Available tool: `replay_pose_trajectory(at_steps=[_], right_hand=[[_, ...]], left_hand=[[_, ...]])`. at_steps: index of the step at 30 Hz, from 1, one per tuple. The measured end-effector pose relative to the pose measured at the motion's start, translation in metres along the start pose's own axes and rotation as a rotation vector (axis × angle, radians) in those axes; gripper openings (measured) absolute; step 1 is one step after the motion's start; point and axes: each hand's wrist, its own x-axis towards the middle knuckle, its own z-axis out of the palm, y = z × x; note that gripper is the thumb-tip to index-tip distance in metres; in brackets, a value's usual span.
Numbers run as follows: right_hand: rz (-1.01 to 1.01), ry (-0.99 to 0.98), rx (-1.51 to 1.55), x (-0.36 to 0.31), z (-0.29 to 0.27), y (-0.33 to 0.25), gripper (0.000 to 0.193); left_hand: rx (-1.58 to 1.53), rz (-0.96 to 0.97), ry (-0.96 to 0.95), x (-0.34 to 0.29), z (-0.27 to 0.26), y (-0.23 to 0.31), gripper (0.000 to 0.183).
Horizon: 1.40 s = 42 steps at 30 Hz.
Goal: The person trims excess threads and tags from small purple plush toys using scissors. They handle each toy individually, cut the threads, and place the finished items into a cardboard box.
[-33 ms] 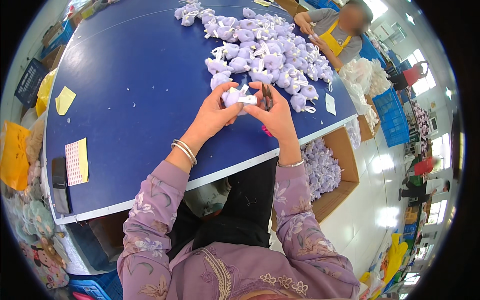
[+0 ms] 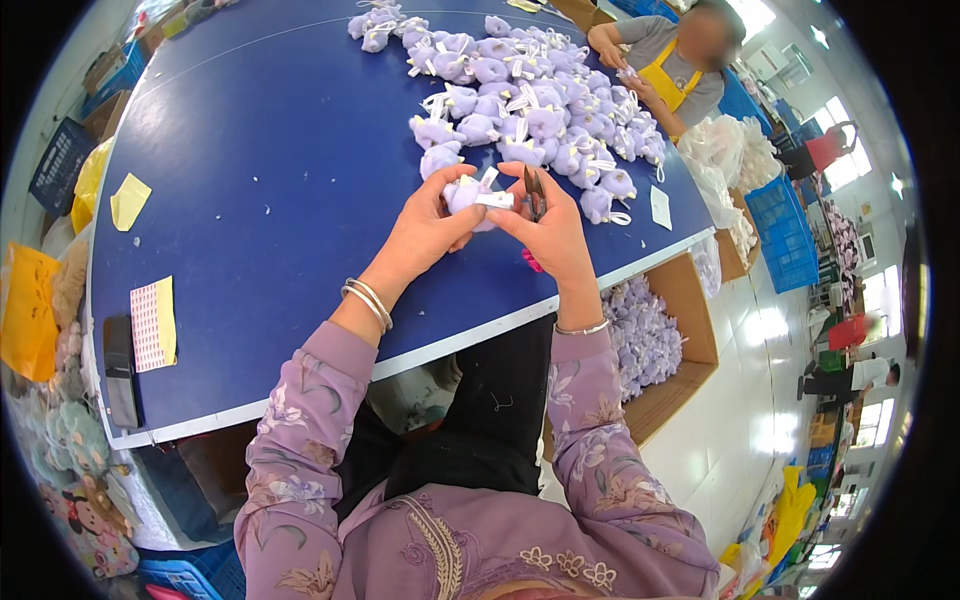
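My left hand [image 2: 425, 225] is closed round a small lilac plush toy [image 2: 460, 197], its thumb and fingers pinching the toy's side. A white tag [image 2: 495, 200] sticks out of the toy towards the right. My right hand [image 2: 550, 228] is closed too. Its thumb and fingertips meet at the tag while dark-bladed scissors [image 2: 535, 195] lie in the same hand, blades pointing away from me. A bit of pink [image 2: 532, 260], apparently the scissors' handle, shows below that palm. Just beyond both hands spreads a heap of similar plush toys [image 2: 545, 122] with white loops and tags.
The blue table [image 2: 270, 190] carries a yellow paper [image 2: 130, 201], a sticker sheet [image 2: 152, 325] and a black phone-like object [image 2: 121, 372] at left. A cardboard box [image 2: 700, 345] of lilac pieces stands below the right edge. A person in a yellow apron [image 2: 668, 85] sits at far right.
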Motion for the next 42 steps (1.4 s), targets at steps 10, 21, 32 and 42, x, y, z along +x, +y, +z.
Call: replay_pose_trajectory(at_steps=[10, 21, 32, 42], right_hand=[[-0.039, -0.066, -0.118, -0.005, -0.004, -0.005, 0.017], [-0.351, 0.156, 0.940, -0.020, -0.072, 0.003, 0.027], [-0.280, 0.060, -0.579, 0.041, 0.041, 0.025, 0.035], [-0.144, -0.041, -0.567, 0.050, 0.043, 0.036, 0.035]], left_hand=[[-0.119, -0.176, -0.121, -0.003, -0.003, 0.005, 0.036], [-0.160, 0.068, 0.091, 0.002, -0.006, 0.002, 0.037], [-0.074, 0.088, 0.490, 0.009, -0.017, -0.001, 0.038], [0.036, 0.057, 0.479, 0.011, -0.020, -0.009, 0.045]])
